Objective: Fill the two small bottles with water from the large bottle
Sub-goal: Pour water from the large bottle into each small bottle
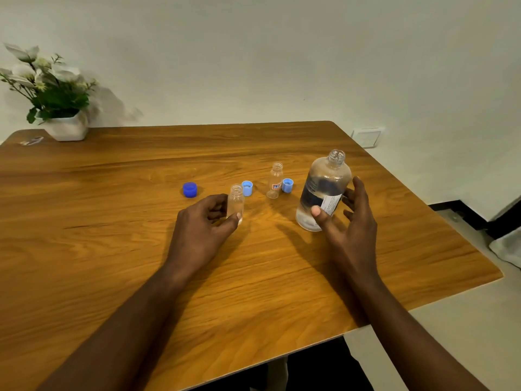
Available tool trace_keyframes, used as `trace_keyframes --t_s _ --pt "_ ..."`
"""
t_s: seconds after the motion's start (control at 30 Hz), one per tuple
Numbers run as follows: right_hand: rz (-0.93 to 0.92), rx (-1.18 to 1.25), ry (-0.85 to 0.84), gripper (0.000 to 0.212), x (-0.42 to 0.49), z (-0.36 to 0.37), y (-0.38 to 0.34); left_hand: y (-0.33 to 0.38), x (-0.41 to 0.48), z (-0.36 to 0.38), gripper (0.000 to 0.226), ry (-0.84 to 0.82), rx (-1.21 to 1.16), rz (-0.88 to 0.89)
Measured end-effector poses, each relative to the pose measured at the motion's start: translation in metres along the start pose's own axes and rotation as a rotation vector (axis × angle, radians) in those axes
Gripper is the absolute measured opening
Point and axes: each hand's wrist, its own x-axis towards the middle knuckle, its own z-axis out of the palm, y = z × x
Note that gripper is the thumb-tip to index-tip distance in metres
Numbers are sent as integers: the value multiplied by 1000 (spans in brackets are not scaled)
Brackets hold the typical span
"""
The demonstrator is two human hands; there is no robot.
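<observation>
Pre-pour: left hand (203,224) pinches the near small clear plastic bottle (236,198); right hand (352,221) cups the large clear labelled bottle (324,187) (whether gripped, cannot tell). Next: a steady tilt.

A clear large bottle (324,190), labelled and uncapped, is seen right of centre, leaning slightly, with water inside. An unlabelled small bottle (235,203) is stood upright and uncapped at centre. A red-labelled small bottle (275,180), likewise uncapped, is set between them, higher in the frame.
</observation>
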Motion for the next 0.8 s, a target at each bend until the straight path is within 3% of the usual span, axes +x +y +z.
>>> trace_keyframes --t_s 0.2,0.5,0.8 --pt "-26 7 33 83 -2 1 -1 -7 7 -9 41 113 62 -42" --pt "-217 -75 239 46 -11 -3 -12 -15 12 -13 33 210 116 -103" --pt "-405 -117 40 19 -42 12 -35 -12 8 -13 33 227 181 -109"
